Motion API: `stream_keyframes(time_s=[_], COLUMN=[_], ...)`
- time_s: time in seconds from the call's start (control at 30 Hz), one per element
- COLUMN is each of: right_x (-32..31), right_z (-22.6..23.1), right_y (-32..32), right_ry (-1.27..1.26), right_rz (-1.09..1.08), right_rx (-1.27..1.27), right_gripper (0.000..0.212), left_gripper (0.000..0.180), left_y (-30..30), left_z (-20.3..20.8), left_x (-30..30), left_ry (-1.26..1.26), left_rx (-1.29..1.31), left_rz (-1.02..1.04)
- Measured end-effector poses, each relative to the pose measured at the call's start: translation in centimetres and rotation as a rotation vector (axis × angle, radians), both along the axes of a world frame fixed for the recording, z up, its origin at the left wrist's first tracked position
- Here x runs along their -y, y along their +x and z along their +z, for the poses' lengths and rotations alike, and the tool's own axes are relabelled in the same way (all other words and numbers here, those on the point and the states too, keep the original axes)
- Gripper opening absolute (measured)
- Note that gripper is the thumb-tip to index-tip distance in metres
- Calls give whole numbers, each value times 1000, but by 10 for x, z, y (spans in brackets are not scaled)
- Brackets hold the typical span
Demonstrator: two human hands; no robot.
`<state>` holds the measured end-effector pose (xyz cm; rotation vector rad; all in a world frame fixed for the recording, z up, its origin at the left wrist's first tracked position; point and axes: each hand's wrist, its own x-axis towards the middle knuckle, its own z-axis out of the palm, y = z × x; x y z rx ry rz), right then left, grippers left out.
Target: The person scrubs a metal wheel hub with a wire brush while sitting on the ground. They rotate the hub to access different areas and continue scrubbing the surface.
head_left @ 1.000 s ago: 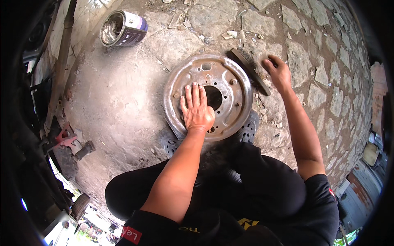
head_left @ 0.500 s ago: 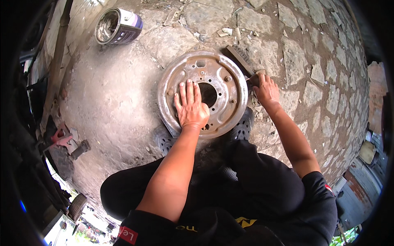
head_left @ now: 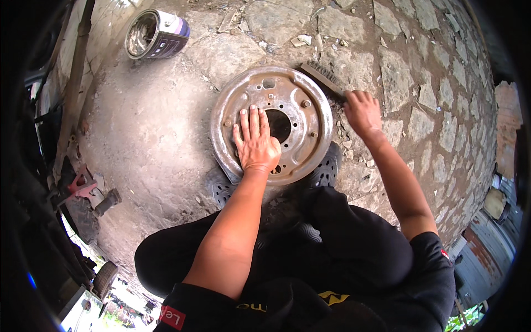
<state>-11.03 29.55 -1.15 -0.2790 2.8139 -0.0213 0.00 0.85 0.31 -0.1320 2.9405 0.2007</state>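
Left hand (head_left: 255, 145) is lying flat, fingers spread, on the rusty metal disc (head_left: 271, 124); right hand (head_left: 362, 110) is gripping the wire brush (head_left: 323, 77), angling up-left along the disc's far-right rim.

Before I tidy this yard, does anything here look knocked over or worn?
The paint can lies tipped on its side, mouth open, at the far left. The round metal plate under the left hand looks rusty.

Left hand (head_left: 255, 143) flat, right hand (head_left: 362, 112) seemingly clenched
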Motion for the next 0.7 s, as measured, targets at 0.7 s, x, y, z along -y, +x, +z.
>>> stream_keyframes(time_s=[0.7], right_x=[-37], right_z=[78], right_y=[76], right_ry=[-602], right_rz=[62], right_rx=[46], right_gripper=[56], left_gripper=[79], left_y=[2], left_z=[3], left_x=[4], left_ry=[51], left_rx=[19], left_rz=[32])
